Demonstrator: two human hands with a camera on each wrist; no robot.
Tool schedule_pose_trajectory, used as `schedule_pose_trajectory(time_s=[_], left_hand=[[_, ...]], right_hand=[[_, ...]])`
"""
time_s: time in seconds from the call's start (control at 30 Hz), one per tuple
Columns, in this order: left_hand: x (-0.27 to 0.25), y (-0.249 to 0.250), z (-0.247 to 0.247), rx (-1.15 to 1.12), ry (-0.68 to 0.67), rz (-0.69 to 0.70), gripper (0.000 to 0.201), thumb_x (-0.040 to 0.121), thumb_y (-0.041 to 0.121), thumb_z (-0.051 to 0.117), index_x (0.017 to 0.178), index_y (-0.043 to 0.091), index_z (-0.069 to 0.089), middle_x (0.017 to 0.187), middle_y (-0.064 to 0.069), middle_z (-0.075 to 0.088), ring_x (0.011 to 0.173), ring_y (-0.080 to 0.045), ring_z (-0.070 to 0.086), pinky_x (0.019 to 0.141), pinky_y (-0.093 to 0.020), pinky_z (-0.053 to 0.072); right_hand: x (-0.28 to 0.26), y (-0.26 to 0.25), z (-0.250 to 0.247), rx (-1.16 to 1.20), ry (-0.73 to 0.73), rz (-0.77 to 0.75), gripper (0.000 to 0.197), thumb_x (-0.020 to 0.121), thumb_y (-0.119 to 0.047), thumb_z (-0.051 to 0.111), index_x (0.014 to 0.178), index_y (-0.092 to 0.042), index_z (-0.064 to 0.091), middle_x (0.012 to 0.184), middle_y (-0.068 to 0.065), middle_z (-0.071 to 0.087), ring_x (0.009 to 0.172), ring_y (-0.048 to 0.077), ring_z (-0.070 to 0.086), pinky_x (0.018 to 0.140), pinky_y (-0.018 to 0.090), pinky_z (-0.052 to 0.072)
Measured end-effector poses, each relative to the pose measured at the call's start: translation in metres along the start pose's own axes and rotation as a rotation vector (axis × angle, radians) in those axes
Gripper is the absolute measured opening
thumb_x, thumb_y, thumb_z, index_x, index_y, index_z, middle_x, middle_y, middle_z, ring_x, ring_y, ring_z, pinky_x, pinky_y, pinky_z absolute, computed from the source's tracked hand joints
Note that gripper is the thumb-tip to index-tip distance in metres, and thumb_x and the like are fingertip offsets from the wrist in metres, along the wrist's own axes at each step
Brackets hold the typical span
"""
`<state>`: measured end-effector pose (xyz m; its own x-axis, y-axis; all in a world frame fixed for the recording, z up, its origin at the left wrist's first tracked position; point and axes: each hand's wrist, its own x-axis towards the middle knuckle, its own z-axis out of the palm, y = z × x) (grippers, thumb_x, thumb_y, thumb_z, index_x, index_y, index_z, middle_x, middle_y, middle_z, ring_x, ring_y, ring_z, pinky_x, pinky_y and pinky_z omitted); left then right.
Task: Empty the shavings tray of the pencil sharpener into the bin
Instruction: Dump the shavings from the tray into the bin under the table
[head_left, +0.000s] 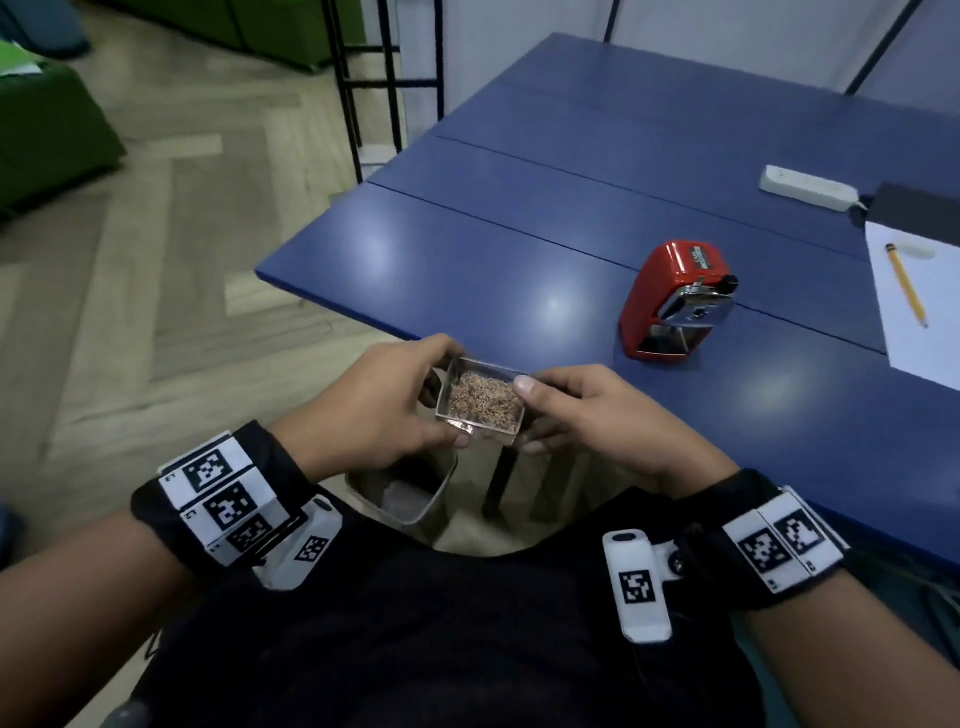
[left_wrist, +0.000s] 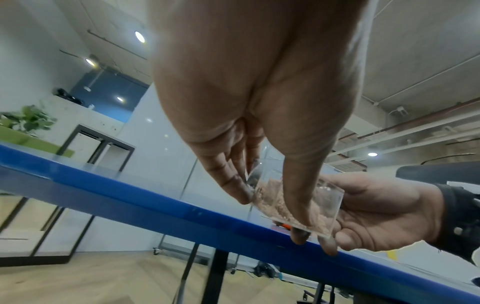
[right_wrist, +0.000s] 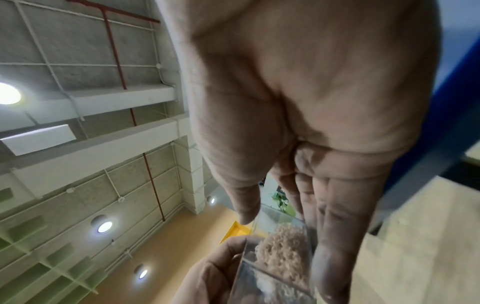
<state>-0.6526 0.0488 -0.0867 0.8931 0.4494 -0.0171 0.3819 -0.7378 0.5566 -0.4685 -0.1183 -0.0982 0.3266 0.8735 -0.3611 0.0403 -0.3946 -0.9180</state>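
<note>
A clear plastic shavings tray (head_left: 482, 402), full of brown pencil shavings, is held level between both hands off the table's near edge. My left hand (head_left: 400, 410) grips its left side with thumb and fingers. My right hand (head_left: 566, 410) pinches its right side, thumb on the rim and fingers under it. The tray (left_wrist: 298, 205) shows between both hands in the left wrist view, and the tray (right_wrist: 278, 257) again in the right wrist view. The red pencil sharpener (head_left: 675, 301) stands on the blue table (head_left: 467, 260) with its tray slot empty. A grey bin (head_left: 410, 493) sits on the floor right below the hands.
A yellow pencil (head_left: 906, 285) lies on white paper (head_left: 924, 301) at the table's right. A white power strip (head_left: 808, 187) and a black box (head_left: 919, 208) are behind it. Black table legs (head_left: 501, 483) stand by the bin. Wooden floor spreads to the left.
</note>
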Motion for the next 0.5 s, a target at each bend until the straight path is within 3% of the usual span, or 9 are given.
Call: schedule_pose_trajectory(time_s=[0.13,0.23,0.33,0.43,0.5], left_hand=[[-0.022,-0.034,-0.012,0.021,0.015,-0.054,0.078,0.062,0.038,0.096,0.13,0.028,0.06,0.114,0.014,0.069,0.087,-0.006,0.067,0.08,-0.029,0.056],[-0.035,-0.06,-0.019,0.027,0.031,-0.115,0.081,0.062,0.04,0.096,0.132,0.028,0.058,0.117,0.013,0.068,0.085,-0.005,0.066,0.079,-0.026,0.053],[-0.043,-0.081,-0.023,0.007,0.044,-0.155,0.08,0.062,0.039,0.097,0.132,0.027,0.058,0.118,0.013,0.067,0.086,-0.006,0.066,0.081,-0.03,0.055],[-0.04,-0.096,-0.016,-0.002,0.037,-0.175,0.078,0.063,0.035,0.097,0.131,0.025,0.059,0.116,0.01,0.067,0.085,-0.01,0.066,0.079,-0.031,0.055],[-0.032,-0.106,-0.006,-0.005,0.015,-0.182,0.077,0.063,0.035,0.096,0.129,0.024,0.058,0.114,0.011,0.065,0.083,-0.009,0.064,0.07,-0.021,0.05]], right_hand=[[0.024,-0.006,0.038,0.098,-0.104,0.067,0.038,0.108,-0.034,0.063,0.132,-0.006,0.069,0.11,0.017,0.082,0.09,0.026,0.08,0.078,0.026,0.065],[0.045,-0.01,0.062,0.161,-0.179,0.09,0.034,0.108,-0.033,0.064,0.131,-0.009,0.07,0.106,0.011,0.083,0.084,0.023,0.079,0.087,0.035,0.067],[0.067,-0.008,0.081,0.192,-0.223,0.134,0.038,0.106,-0.034,0.066,0.133,-0.006,0.07,0.11,0.014,0.082,0.081,0.022,0.077,0.098,0.046,0.064],[0.084,0.002,0.09,0.227,-0.241,0.189,0.038,0.106,-0.031,0.066,0.129,-0.001,0.07,0.109,0.016,0.082,0.084,0.023,0.078,0.094,0.041,0.066],[0.095,0.012,0.092,0.252,-0.236,0.229,0.036,0.107,-0.03,0.065,0.128,0.0,0.071,0.109,0.016,0.082,0.085,0.023,0.079,0.092,0.039,0.067]])
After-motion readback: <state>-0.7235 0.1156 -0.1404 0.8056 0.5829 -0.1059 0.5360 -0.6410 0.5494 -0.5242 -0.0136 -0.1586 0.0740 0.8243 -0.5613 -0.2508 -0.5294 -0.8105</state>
